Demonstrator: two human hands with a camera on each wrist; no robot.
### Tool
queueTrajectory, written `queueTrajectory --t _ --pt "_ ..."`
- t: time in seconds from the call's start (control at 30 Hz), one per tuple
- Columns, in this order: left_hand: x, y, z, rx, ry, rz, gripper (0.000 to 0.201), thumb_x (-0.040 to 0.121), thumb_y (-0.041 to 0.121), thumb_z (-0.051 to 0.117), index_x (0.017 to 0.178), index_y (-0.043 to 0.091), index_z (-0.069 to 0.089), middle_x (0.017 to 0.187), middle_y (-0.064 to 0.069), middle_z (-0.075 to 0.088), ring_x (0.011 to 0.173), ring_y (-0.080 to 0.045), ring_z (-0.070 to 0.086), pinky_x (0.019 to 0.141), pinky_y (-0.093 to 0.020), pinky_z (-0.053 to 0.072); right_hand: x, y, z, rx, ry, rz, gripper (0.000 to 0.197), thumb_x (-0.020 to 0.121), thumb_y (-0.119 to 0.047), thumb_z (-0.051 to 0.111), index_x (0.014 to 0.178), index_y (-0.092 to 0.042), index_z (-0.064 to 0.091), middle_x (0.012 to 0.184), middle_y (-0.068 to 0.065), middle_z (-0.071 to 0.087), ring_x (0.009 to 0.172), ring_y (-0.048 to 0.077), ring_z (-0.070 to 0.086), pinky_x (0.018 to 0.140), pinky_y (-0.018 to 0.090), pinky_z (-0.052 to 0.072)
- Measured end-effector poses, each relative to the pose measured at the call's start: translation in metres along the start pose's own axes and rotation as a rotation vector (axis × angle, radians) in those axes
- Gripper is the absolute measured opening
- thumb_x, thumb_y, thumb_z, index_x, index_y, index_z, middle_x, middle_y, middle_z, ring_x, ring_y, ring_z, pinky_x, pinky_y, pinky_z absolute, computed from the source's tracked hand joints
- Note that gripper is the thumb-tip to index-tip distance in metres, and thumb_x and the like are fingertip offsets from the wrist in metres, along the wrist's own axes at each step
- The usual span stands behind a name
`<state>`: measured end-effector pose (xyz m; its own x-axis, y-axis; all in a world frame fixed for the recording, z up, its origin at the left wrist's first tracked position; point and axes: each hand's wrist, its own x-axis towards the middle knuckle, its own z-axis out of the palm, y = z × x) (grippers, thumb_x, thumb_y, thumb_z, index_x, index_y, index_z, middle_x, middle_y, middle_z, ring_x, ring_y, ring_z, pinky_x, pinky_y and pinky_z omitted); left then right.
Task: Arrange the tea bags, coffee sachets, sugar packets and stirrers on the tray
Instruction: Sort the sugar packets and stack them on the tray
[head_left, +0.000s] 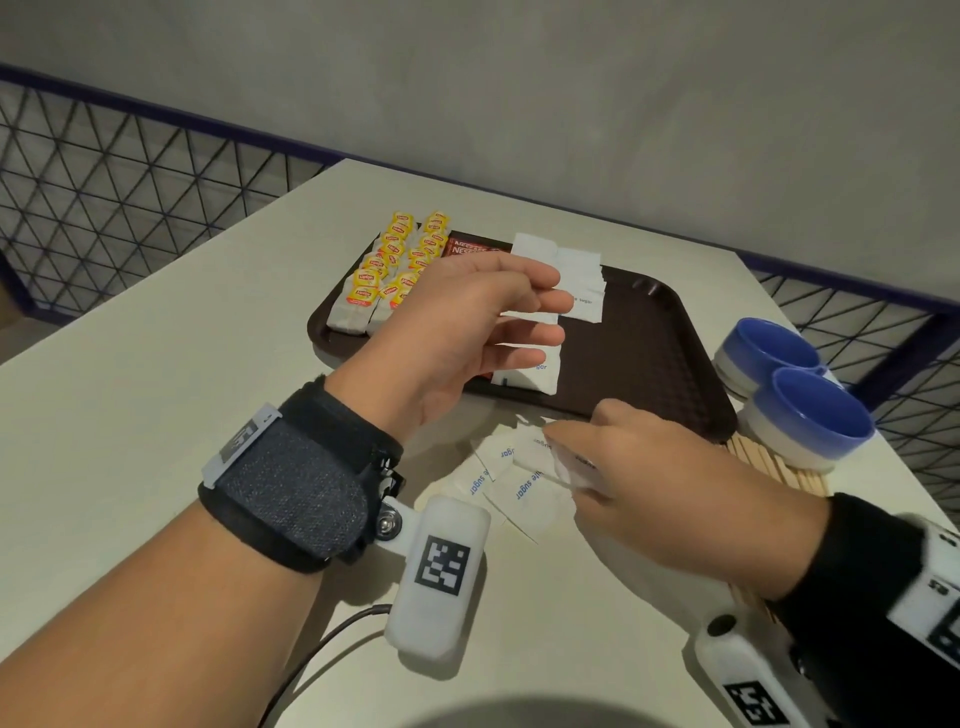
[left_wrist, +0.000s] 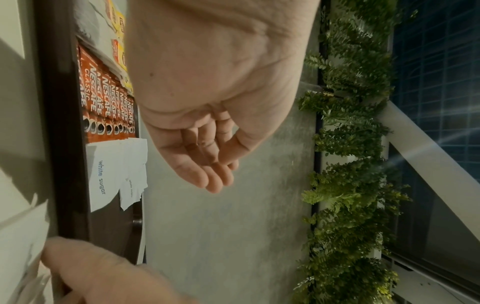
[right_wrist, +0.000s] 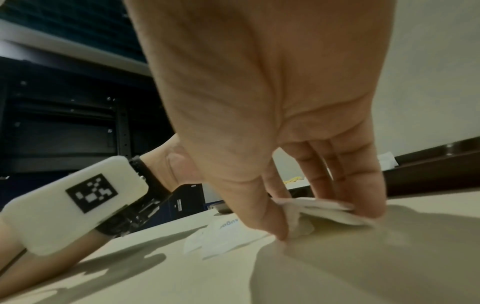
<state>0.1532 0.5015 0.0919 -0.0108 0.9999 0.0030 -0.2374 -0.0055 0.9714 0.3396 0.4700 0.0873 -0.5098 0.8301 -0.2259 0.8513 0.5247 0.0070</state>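
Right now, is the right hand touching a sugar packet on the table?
Touching. The right wrist view shows the right hand pinching a white sugar packet between thumb and fingers, just above the table.

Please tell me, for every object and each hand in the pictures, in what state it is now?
tea bags: in rows on the tray
coffee sachets: in a row on the tray
sugar packets on tray: laid overlapping
loose sugar packets: on the table
tray: partly filled
stirrers: on the table
blue bowls: empty
left hand: empty, above the tray
right hand: pinches a loose sugar packet
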Motion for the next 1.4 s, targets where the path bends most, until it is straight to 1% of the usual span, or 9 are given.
queueTrajectory --t 0.13,0.27,0.43,0.63,0.8,0.9,1.03,1.2,1.4 --pt "-0.001 0.002 0.0 -0.048 -0.006 -0.023 0.024 0.096 -0.002 0.053 0.101 0.012 0.072 0.092 -0.004 0.08 0.072 -0.018 0.074 0.057 -0.026 0.057 0.001 0.002 -0.008 0.049 0.015 0.025 0.036 0.09 -0.023 0.061 0.122 -0.029 0.046 0.097 -0.006 0.057 0.085 0.018 0.061 0.073 0.036 0.057" --pt "-0.002 0.005 -0.003 -0.097 -0.026 -0.038 0.023 0.096 0.0 0.055 0.108 0.011 0.071 0.096 -0.004 0.081 0.078 -0.019 0.076 0.061 -0.027 0.06 0.001 0.014 -0.027 0.246 -0.004 0.139 0.079 0.089 -0.016 0.069 0.151 -0.045 0.03 0.137 -0.01 0.057 0.106 0.011 0.063 0.081 0.021 0.055" --pt "-0.001 0.0 -0.001 0.029 -0.111 -0.037 0.022 0.089 0.01 0.067 0.11 0.013 0.073 0.109 -0.009 0.079 0.097 -0.02 0.075 0.086 -0.04 0.06 0.009 0.029 -0.036 0.902 0.138 0.149 0.057 0.087 0.001 0.071 0.126 -0.038 0.057 0.102 -0.004 0.076 0.089 0.017 0.076 0.075 0.036 0.064" --pt "0.001 -0.008 0.001 0.061 -0.224 -0.037 0.03 0.094 0.002 0.067 0.123 0.008 0.072 0.117 -0.011 0.077 0.113 -0.03 0.072 0.102 -0.05 0.056 0.029 0.04 -0.038 1.406 0.226 -0.007 0.04 0.086 0.013 0.063 0.119 -0.01 0.066 0.111 0.01 0.076 0.103 0.027 0.074 0.081 0.033 0.063" --pt "0.005 -0.011 -0.002 0.037 -0.155 -0.004 0.03 0.089 -0.01 0.068 0.111 0.008 0.075 0.101 -0.009 0.08 0.089 -0.02 0.077 0.082 -0.035 0.062 0.038 0.047 -0.026 1.604 0.256 -0.059 0.061 0.071 0.001 0.069 0.13 -0.014 0.061 0.115 0.013 0.075 0.107 0.033 0.072 0.085 0.044 0.06" --pt "0.003 -0.011 0.002 0.038 -0.179 -0.02 0.025 0.088 -0.005 0.07 0.106 0.009 0.079 0.104 -0.01 0.08 0.091 -0.019 0.077 0.075 -0.026 0.061 0.037 0.049 -0.018 1.727 0.329 -0.032 0.055 0.075 0.0 0.069 0.129 -0.012 0.062 0.112 0.013 0.076 0.104 0.032 0.073 0.076 0.035 0.062" --pt "0.001 -0.015 0.008 0.033 -0.156 -0.027 0.012 0.089 0.003 0.072 0.097 0.007 0.081 0.101 -0.009 0.081 0.086 -0.016 0.076 0.073 -0.024 0.061 0.032 0.048 -0.013 1.788 0.382 -0.038 0.049 0.076 -0.006 0.072 0.124 -0.012 0.064 0.11 0.007 0.078 0.102 0.026 0.075 0.083 0.036 0.06" --pt "0.003 -0.015 0.009 -0.008 -0.088 -0.039 0.011 0.091 0.01 0.071 0.085 0.005 0.078 0.091 -0.011 0.08 0.082 -0.021 0.075 0.069 -0.024 0.062 0.034 0.041 -0.007 1.669 0.476 -0.05 0.038 0.082 0.006 0.072 0.117 -0.007 0.067 0.101 0.01 0.079 0.079 0.019 0.072 0.06 0.026 0.057" --pt "0.001 -0.011 0.012 -0.025 -0.081 -0.067 0.016 0.089 0.022 0.072 0.083 0.01 0.08 0.097 -0.014 0.08 0.087 -0.03 0.078 0.069 -0.025 0.064 0.034 0.038 -0.003 1.59 0.599 -0.023 0.029 0.083 0.002 0.075 0.109 -0.008 0.069 0.096 0.005 0.08 0.074 0.017 0.069 0.057 0.026 0.055"
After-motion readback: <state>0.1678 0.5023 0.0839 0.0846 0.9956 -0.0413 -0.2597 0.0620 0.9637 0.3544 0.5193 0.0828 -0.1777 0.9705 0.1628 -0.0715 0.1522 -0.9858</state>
